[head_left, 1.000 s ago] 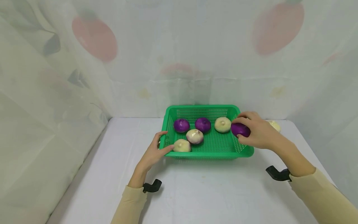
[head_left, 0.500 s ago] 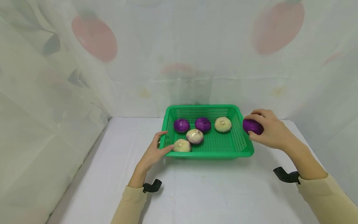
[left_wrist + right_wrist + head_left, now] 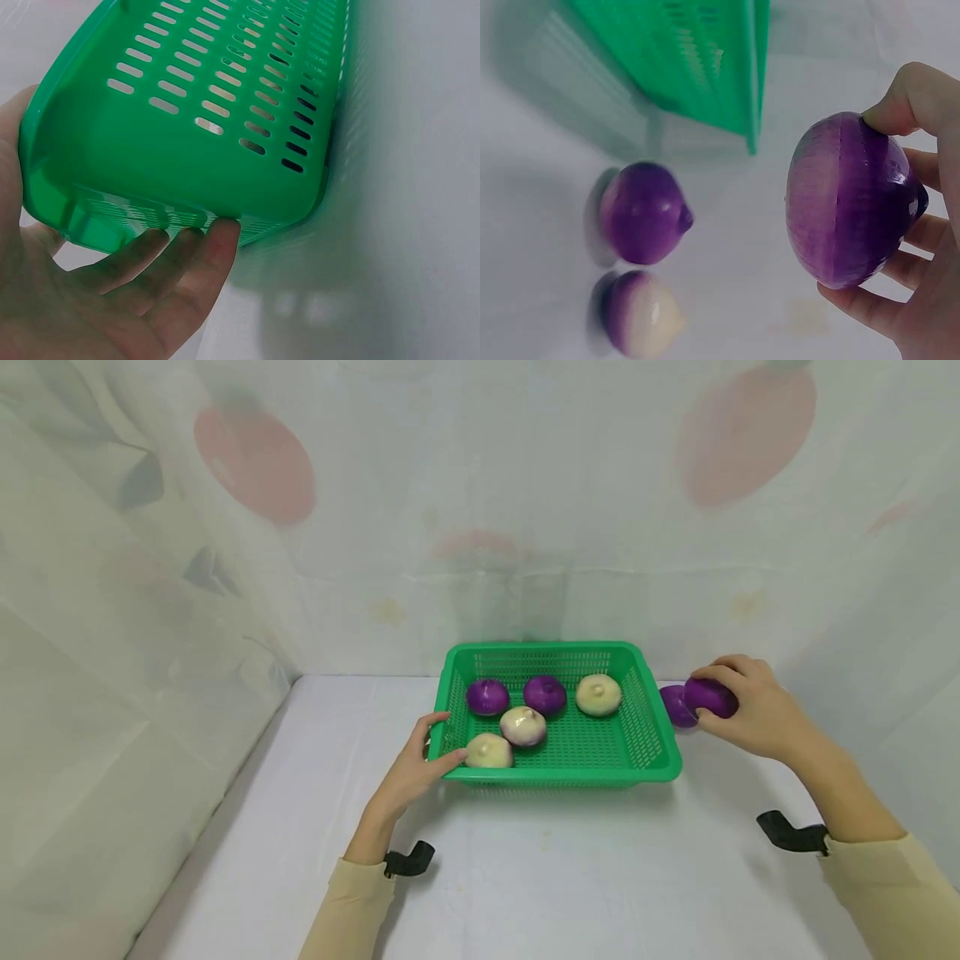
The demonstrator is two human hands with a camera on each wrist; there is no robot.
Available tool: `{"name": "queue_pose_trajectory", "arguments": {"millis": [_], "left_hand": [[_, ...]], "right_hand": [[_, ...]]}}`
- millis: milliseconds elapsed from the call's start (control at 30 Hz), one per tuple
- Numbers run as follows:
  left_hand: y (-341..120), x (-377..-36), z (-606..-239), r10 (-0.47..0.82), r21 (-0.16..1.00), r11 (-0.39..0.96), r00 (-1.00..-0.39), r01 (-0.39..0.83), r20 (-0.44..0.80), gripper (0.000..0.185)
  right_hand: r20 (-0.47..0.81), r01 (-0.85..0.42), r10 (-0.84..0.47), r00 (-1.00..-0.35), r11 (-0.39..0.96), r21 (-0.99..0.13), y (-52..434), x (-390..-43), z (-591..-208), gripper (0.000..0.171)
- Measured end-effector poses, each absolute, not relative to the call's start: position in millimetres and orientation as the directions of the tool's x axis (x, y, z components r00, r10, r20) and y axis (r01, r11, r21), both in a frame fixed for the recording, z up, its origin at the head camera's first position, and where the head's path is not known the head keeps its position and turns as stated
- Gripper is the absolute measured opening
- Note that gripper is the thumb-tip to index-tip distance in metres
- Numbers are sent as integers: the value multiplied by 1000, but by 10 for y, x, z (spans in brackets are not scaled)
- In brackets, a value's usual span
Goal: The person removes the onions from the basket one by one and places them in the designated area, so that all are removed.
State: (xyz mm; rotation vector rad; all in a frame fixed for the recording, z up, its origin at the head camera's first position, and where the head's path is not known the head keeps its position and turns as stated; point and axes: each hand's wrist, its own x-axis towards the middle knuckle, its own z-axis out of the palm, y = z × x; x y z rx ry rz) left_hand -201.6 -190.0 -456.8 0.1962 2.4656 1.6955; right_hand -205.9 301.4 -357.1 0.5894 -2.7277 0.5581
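A white cloth-covered table (image 3: 525,877) fills the lower half of the head view, and pale sheer curtains printed with faded red fruit shapes (image 3: 255,464) hang behind it and along both sides, closing in the space. No brand, label or writing can be read anywhere. At the centre of the table stands a green perforated plastic rectangular basket (image 3: 558,772) holding two purple onions (image 3: 487,697), two cream-white onions (image 3: 598,694) and one white onion tinged with purple (image 3: 522,725). The person's left hand (image 3: 415,770) is at the basket's 8 o'clock corner, thumb over the rim and fingers curled under the base, gripping the corner; the left wrist view shows the fingertips (image 3: 217,240) pressed side by side against the underside. The person's right hand (image 3: 753,710) is off the basket's 3 o'clock side, above the table, its thumb and curled fingers wrapped round a glossy purple onion (image 3: 708,697), which the right wrist view shows clear of the surface. Just beside it, towards the basket, another purple onion (image 3: 676,705) lies on the cloth, and the right wrist view shows a purple-and-white onion (image 3: 639,322) lying next to that one. Both forearms wear beige sleeves (image 3: 348,910) with black wrist mounts (image 3: 408,860).
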Motion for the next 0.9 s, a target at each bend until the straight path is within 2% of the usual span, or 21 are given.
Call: {"name": "queue_pose_trajectory", "arguments": {"millis": [233, 900], "left_hand": [[-1897, -2025, -4577, 196, 935, 352, -980, 30, -43, 76], [-1898, -2012, -4557, 192, 940, 341, -981, 27, -42, 76]], "right_hand": [[359, -414, -296, -885, 853, -318, 3197, -2092, -3702, 44], [236, -280, -206, -950, 895, -349, 3504, -2137, -4039, 47]]}}
